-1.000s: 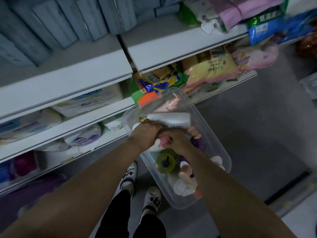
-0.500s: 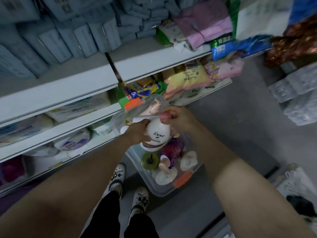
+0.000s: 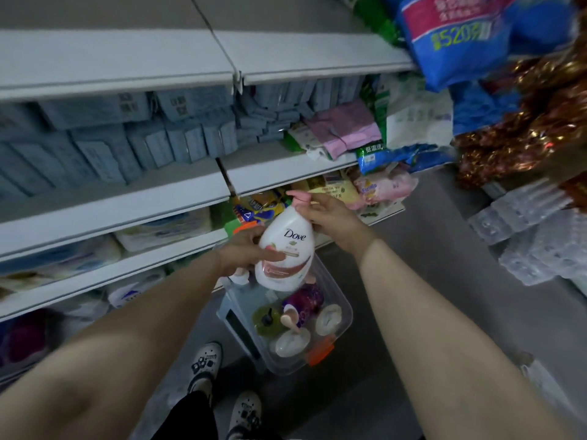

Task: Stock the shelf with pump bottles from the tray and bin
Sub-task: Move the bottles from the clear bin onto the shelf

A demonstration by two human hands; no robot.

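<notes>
I hold a white Dove pump bottle [image 3: 287, 249] with a pink pump head upright above the clear plastic bin [image 3: 344, 325]. My left hand [image 3: 244, 252] grips its lower body from the left. My right hand [image 3: 333, 217] holds its neck and shoulder just under the pump. The bin stands on the floor below, with several more bottles inside: a purple one [image 3: 305, 300], a green one [image 3: 268, 319] and white ones [image 3: 292, 342]. The grey shelves [image 3: 127, 201] rise in front of me.
Blue boxes [image 3: 127, 144] fill the middle shelf's left side, with pink and green packs [image 3: 343, 128] to their right. Blue bags [image 3: 457, 42] and tinsel [image 3: 521, 128] hang at upper right. Wrapped water bottles [image 3: 540, 236] lie on the floor at right. My shoes [image 3: 206, 363] stand beside the bin.
Both hands lifted the Dove bottle out of the bin and turned it upright. My view tilted up, bringing the higher shelves into sight.
</notes>
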